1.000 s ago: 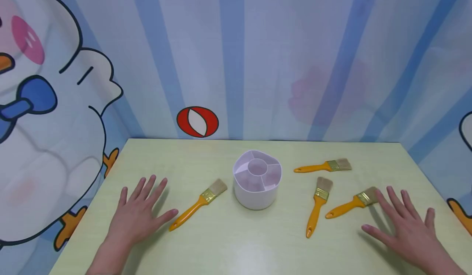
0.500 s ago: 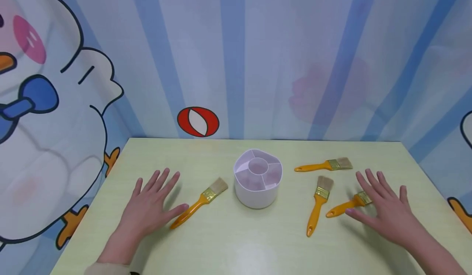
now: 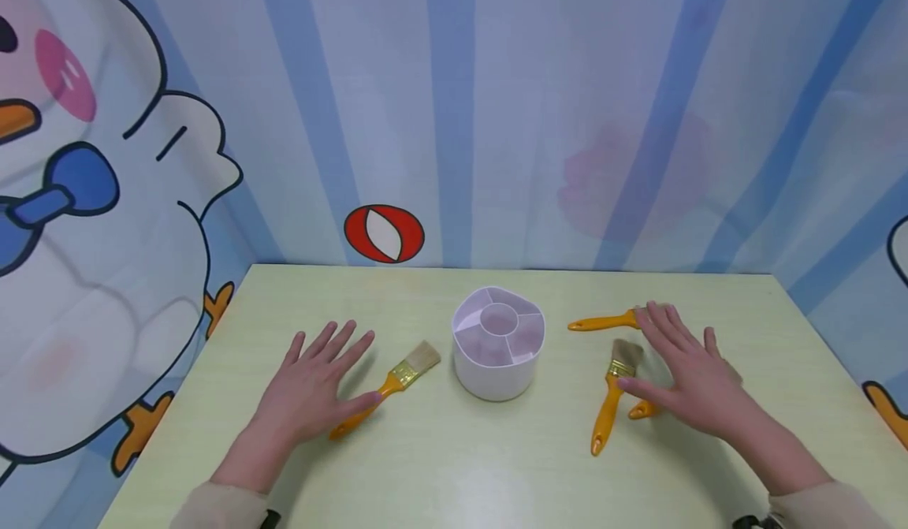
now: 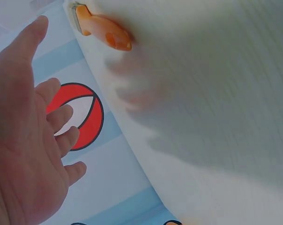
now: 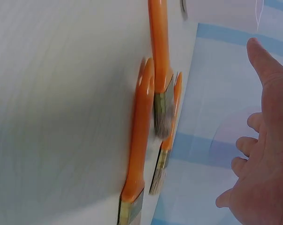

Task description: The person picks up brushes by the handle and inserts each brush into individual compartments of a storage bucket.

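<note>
My left hand (image 3: 310, 391) hovers with spread fingers over the handle end of a paintbrush (image 3: 406, 370), its thumb covering part of the orange handle. On the right, my right hand (image 3: 698, 379) hangs above the other brushes, fingers spread and holding nothing. Beneath it one paintbrush (image 3: 644, 409) is mostly hidden, with its handle end showing. Left of that hand lies a second paintbrush (image 3: 608, 411), bristles away from me. Farther back is a third paintbrush (image 3: 599, 323), its bristles hidden by my fingers. Between the hands stands a white round organizer (image 3: 495, 375) with several compartments around a central ring.
The pale wooden table (image 3: 496, 466) ends at a back edge against a striped blue cloth backdrop (image 3: 511, 119). Printed cartoon figures and a red ball (image 3: 384, 233) decorate the cloth. Beige sleeves (image 3: 220, 507) cover my forearms.
Both hands have moved inward and forward over the table. My right hand now covers most of one paintbrush and the far one's bristles; my left thumb overlaps the left brush's handle.
</note>
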A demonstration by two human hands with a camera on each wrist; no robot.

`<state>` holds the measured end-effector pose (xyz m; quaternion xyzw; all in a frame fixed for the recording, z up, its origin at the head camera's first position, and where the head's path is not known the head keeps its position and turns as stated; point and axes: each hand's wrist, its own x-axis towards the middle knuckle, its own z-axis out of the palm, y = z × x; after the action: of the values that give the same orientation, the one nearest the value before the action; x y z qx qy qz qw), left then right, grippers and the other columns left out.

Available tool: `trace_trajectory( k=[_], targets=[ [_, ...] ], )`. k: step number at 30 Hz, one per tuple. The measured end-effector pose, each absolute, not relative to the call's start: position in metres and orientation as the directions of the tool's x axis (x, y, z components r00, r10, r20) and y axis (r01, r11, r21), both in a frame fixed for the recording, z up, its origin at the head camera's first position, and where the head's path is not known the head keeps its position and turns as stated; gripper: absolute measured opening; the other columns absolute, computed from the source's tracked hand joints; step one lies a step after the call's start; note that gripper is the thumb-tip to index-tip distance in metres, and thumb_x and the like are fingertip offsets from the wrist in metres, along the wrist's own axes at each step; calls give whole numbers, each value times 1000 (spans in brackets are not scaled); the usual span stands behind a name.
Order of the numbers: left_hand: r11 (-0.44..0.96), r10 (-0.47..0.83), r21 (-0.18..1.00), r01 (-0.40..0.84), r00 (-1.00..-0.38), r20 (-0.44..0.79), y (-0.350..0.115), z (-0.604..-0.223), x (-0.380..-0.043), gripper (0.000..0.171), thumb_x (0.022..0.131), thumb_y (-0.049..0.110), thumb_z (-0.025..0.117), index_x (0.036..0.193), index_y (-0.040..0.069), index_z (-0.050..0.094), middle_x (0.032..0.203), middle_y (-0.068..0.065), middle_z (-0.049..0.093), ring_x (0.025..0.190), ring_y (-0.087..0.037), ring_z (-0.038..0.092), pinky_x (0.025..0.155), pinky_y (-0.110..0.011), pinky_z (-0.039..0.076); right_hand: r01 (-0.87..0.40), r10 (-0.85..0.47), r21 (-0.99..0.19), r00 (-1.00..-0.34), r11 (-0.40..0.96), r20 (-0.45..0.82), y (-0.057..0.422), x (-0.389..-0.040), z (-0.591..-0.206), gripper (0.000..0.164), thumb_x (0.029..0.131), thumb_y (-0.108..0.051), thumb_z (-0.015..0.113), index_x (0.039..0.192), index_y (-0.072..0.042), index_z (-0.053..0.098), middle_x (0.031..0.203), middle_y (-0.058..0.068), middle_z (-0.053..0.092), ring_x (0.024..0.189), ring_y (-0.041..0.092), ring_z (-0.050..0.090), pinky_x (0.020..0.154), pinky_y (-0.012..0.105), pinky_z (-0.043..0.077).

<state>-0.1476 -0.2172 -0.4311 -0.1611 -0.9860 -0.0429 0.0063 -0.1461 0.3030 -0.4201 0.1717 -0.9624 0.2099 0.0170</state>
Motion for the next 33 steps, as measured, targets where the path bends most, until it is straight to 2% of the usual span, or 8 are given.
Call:
trace_trajectory(
  k=[10, 20, 23, 27, 33],
  targets=[
    [924, 374, 92, 370, -927, -28, -210, -438, -150, 83, 95, 67, 68, 163, 24, 47, 171, -12, 39, 159, -42, 29, 127, -73, 17, -357, -374, -491, -925, 794, 68, 270, -161, -420, 104, 96, -53, 77, 173, -18, 17, 178, 18, 12, 164, 44, 3, 121, 82, -6],
    [925, 378, 65, 374, -923, -69, -205, -447, -151, 80, 96, 62, 70, 162, 23, 49, 169, -12, 42, 159, -40, 32, 127, -73, 20, -357, -409, -584, -911, 729, 46, 243, -170, -420, 102, 97, -50, 77, 173, -15, 18, 179, 16, 13, 164, 44, 4, 124, 79, 4],
    [926, 378, 59, 374, -922, -87, -205, -449, -151, 78, 98, 61, 68, 163, 23, 49, 170, -11, 42, 159, -40, 31, 127, -72, 19, -338, -407, -608, -913, 718, 27, 237, -170, -420, 102, 98, -51, 76, 173, -17, 16, 179, 16, 14, 164, 44, 5, 121, 82, 11],
    [923, 385, 60, 381, -918, -99, -207, -452, -149, 74, 101, 58, 66, 162, 22, 49, 169, -10, 42, 159, -39, 31, 128, -71, 19, -313, -396, -625, -918, 715, 7, 230, -171, -421, 101, 99, -53, 73, 174, -19, 13, 178, 17, 15, 163, 45, 12, 118, 83, 22],
    [911, 411, 78, 406, -909, -74, -209, -455, -145, 65, 103, 51, 66, 159, 20, 53, 166, -11, 47, 157, -39, 36, 127, -71, 23, -308, -393, -655, -919, 690, 19, 222, -177, -426, 99, 100, -50, 73, 173, -17, 15, 177, 20, 18, 157, 49, 28, 120, 74, 34]
  ],
)
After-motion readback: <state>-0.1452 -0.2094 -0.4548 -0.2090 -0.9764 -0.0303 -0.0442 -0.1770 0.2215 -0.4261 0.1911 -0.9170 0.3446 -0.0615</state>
